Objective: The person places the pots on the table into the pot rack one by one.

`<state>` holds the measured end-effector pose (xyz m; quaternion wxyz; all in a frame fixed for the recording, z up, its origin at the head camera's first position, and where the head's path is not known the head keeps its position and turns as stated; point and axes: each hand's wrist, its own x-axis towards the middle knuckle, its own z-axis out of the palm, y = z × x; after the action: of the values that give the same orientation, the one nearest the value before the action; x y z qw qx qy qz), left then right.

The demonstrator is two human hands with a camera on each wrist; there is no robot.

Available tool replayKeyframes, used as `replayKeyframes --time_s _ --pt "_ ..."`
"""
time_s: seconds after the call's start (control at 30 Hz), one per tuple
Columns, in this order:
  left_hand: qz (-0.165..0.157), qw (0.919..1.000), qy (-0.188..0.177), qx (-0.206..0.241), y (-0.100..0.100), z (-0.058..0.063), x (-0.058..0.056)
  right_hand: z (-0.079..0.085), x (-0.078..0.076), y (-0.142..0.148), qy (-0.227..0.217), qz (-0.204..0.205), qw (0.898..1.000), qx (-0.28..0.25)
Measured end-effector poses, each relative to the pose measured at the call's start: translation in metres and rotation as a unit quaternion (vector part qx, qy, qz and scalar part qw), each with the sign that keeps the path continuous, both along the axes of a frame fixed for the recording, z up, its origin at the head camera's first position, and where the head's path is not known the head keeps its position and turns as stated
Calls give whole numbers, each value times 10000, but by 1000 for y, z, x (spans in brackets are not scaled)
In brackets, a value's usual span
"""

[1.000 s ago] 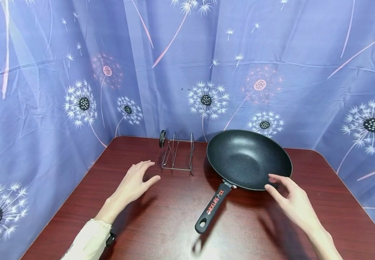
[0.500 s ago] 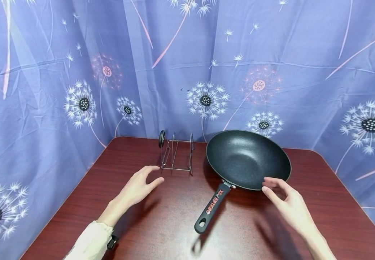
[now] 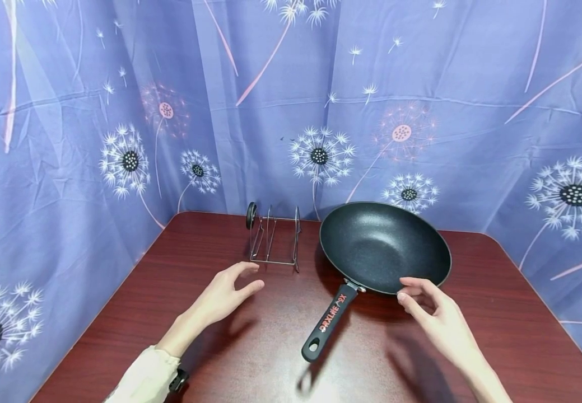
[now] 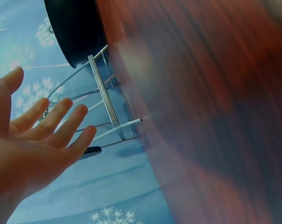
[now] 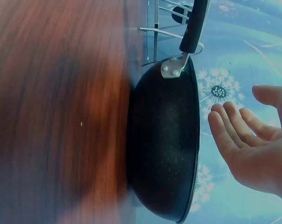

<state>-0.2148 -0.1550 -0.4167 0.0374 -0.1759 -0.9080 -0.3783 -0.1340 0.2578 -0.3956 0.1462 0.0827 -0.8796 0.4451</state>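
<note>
A black wok (image 3: 378, 240) with a long black handle (image 3: 328, 324) sits right of the table's middle, its handle toward the front. My right hand (image 3: 439, 319) hovers by the wok's near right rim, fingers relaxed and holding nothing; in the right wrist view a gap shows between the hand (image 5: 257, 140) and the wok (image 5: 164, 144). To the left stands a silver wire rack (image 3: 274, 238) with a black round piece at its left end. My left hand (image 3: 225, 294) floats in front of that rack, fingers apart; the left wrist view shows its palm (image 4: 33, 154) bare.
The dark red wooden table (image 3: 210, 235) reaches back to a blue curtain (image 3: 260, 140) with dandelion prints, which also runs along the left and right sides. A dark band (image 3: 178, 380) is on the left wrist, by the pale sleeve (image 3: 144, 375).
My left hand has moved right and slightly toward the front, before the rack. My right hand has drifted left along the wok's near rim. Wok and rack stay put.
</note>
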Motion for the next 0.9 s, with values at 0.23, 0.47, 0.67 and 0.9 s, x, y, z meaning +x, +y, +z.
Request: replayKeyframes --time_s 0.23,0.47,0.67,0.9 --pt "-125 9993 -201 306 7 -1 5 -1 2 -9 -29 174 9997 -182" --pt "-349 9961 -504 641 16 -2 10 -1 3 -18 -99 239 9993 -259" --pt "-524 9922 -725 868 25 -2 16 -1 5 -25 -193 319 9988 -313" --pt "-740 9874 -820 1133 35 -3 20 -3 6 -34 -268 290 9989 -237"
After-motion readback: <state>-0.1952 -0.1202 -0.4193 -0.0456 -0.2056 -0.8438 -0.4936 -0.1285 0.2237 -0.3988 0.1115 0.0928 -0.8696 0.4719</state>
